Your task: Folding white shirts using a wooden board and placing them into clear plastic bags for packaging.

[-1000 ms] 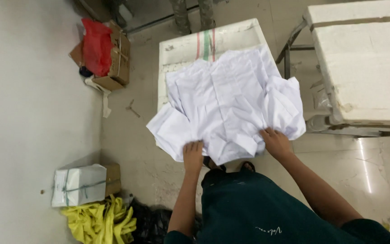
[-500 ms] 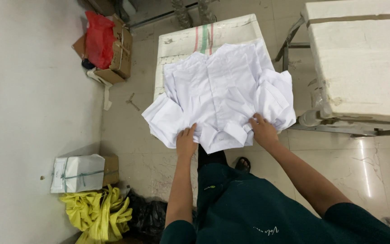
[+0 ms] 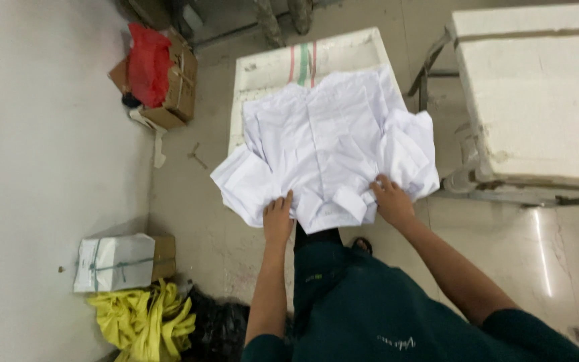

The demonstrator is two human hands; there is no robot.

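Head view: a white shirt (image 3: 333, 144) lies spread front-up on a white tabletop (image 3: 269, 67), its lower edge hanging over the near end toward the person, so the cloth is flat where the hands can reach it. A sleeve (image 3: 246, 181) droops off the shirt's left side, and the other sleeve is bunched at its right.

The left hand (image 3: 278, 218) rests at the shirt's near edge, fingers curled and pinching the hem. The right hand (image 3: 392, 201) sits at the same edge further right, fingers partly closed on a fold of cloth. Both appear to be gripping the shirt, holding it taut between them.

Left of the shirt, on the floor, stand a cardboard box (image 3: 175, 84) with a red bag (image 3: 145, 60). Nearer the person lie a wrapped white bundle (image 3: 112, 261) and yellow cloth (image 3: 145, 322). Right of the shirt stands a second white bench (image 3: 537, 94).
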